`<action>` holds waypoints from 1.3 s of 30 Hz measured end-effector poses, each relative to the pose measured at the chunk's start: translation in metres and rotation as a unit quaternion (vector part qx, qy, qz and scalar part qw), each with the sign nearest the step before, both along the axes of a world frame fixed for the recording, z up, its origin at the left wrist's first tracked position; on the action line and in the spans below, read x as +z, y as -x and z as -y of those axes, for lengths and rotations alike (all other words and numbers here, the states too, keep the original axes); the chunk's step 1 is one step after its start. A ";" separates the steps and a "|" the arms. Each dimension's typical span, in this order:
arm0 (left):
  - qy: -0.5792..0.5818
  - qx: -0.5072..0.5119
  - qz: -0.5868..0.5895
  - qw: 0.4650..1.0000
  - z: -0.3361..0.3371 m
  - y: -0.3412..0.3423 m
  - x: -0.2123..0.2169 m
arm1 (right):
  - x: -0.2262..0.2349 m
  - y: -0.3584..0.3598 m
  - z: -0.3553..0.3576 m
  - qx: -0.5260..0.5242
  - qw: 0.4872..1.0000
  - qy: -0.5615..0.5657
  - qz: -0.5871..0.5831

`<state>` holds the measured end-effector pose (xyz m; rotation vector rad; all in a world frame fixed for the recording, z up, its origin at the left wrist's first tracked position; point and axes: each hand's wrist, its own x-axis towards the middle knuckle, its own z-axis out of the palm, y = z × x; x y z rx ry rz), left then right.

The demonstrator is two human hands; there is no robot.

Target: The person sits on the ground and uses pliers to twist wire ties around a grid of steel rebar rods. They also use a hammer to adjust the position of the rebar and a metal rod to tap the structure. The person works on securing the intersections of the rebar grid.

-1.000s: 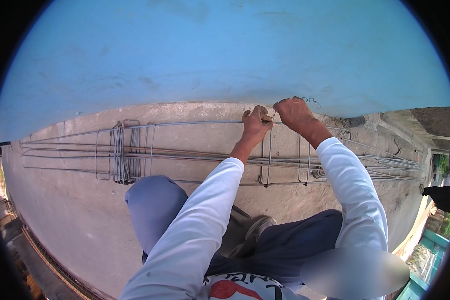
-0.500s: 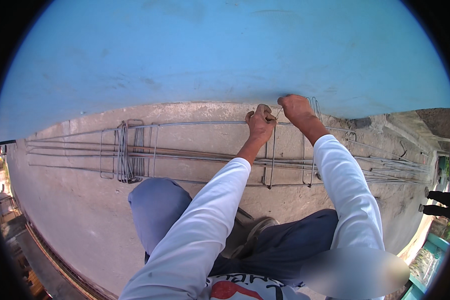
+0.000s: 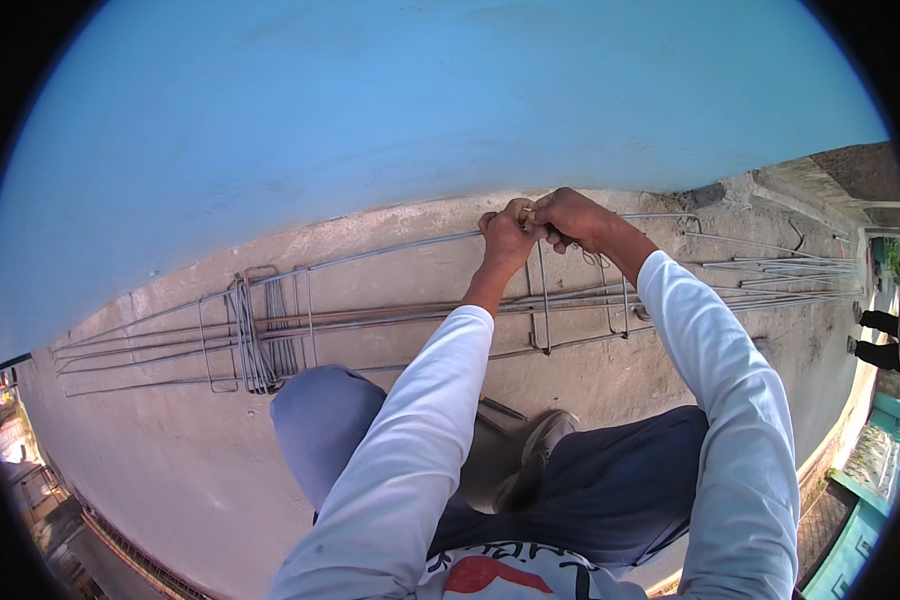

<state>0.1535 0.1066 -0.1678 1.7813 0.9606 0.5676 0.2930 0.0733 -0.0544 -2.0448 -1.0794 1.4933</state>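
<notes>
Setting: we are squatting on a rough concrete floor that is running up to a pale blue wall along its far edge.

Left hand: our left hand is reaching forward on a straight arm in a white sleeve and closing in a fist on the top bar of the rebar cage, near the floor's far edge.

Right hand: our right hand is pressing against the left one, knuckles up and fingers curled tight round the same bar where a stirrup is meeting it; whatever small thing it may be pinching is hidden by the fingers, so we cannot tell.

Rebar cage: it is lying lengthwise along the foot of the wall, its long bars stretching from the floor's left end to its right end, with the stirrup hanging down from under our hands.

Bundled stirrups: a pack of rectangular stirrups is sitting threaded on the bars well to the left of our hands.

Loose bars: bar ends are fanning out toward the right edge of the floor.

In the way: our knees in dark blue trousers and one shoe are crowding just in front of the cage, below our forearms.

Beyond: someone's feet are standing at the far right edge.
</notes>
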 end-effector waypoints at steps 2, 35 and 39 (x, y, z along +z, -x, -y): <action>-0.062 -0.094 -0.136 0.984 0.008 -0.008 0.007 | 0.005 0.013 0.006 0.188 0.919 -0.134 0.320; 0.050 -0.168 -0.274 0.946 -0.037 -0.007 0.011 | -0.124 0.181 0.210 -0.697 0.569 -0.051 -0.433; 0.051 -0.156 -0.247 0.955 -0.042 0.000 0.002 | -0.124 0.182 0.209 -0.688 0.581 -0.035 -0.434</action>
